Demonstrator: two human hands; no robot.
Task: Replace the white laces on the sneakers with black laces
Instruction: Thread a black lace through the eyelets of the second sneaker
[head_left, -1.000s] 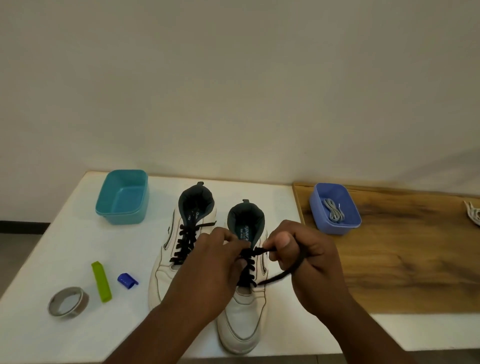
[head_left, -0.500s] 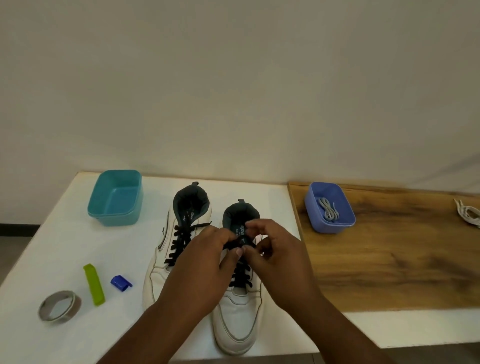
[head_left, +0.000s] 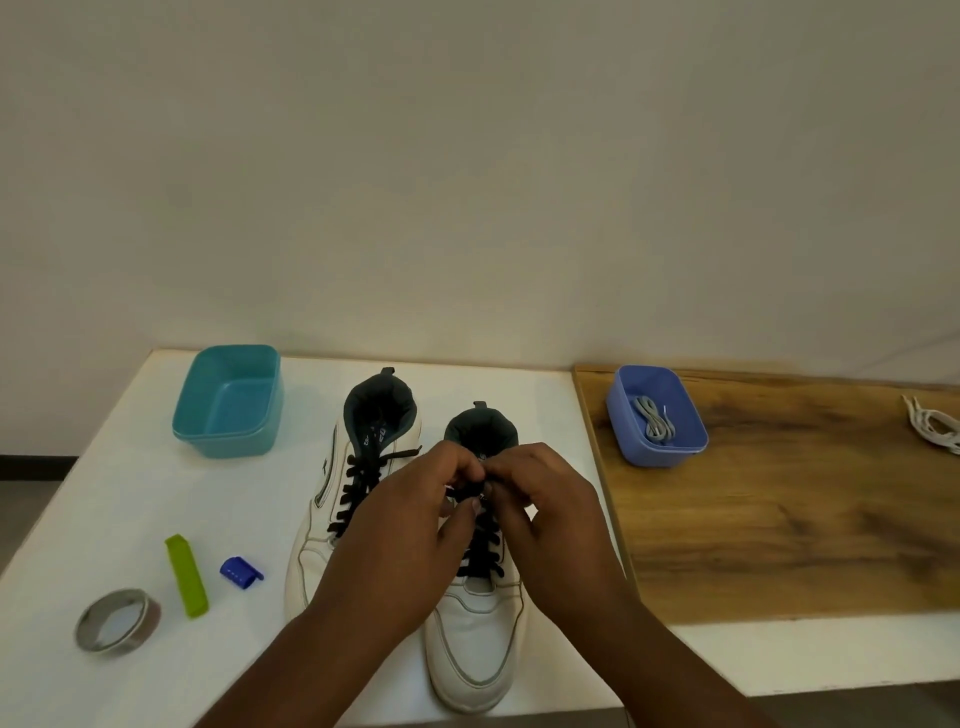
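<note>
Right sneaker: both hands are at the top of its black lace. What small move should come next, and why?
Probably draw the ends apart to tighten a knot. Both the left hand and right hand pinch the black lace at the top eyelets of the right sneaker, which looks fully threaded; the knot itself is hidden by the fingers.

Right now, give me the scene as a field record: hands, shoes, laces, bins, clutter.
left hand: pinches the black lace at the top of the right sneaker
right hand: pinches the same lace, fingertips meeting the left hand's
left sneaker: black-laced, lace end loose at the top
teal bin: back left on the white table, nothing visible inside
blue bin: on the wooden board, grey laces inside
white laces: far right on the board
clutter: tape roll, green clip, small blue piece
</note>
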